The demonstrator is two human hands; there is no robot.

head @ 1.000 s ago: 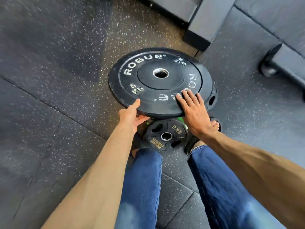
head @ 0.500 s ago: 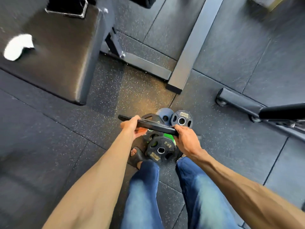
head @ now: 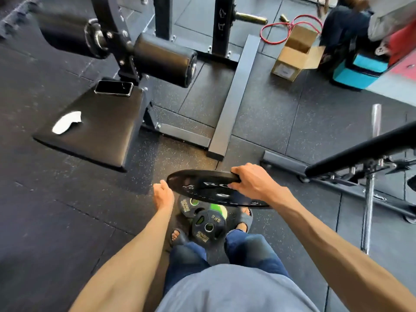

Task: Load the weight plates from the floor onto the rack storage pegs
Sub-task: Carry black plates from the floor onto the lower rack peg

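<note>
Weight plates are the job here, and one black plate (head: 211,188) is off the floor, held almost flat at the lower middle of the frame, above the person's feet. The right hand (head: 252,182) is clamped over its far right rim, thumb under the edge and fingers curled across the top. The left hand (head: 163,195) sits just beside the plate's left edge with the fingers loosely spread; whether it touches the rim I cannot tell. Below, between the sandalled feet, smaller plates (head: 208,222) lie stacked on the rubber floor (head: 67,221).

A storage peg (head: 251,18) sticks out from the rack upright (head: 221,23) at the top middle, well apart from the plate. A padded bench (head: 90,129) with a phone (head: 113,88) on it fills the upper left.

The plate looks stiff and dense, with a smooth rubbery face, so one-handed carrying probably strains the wrist. Gripping opposite rims with both hands seems safest for lining its centre hole up with the peg.
</note>
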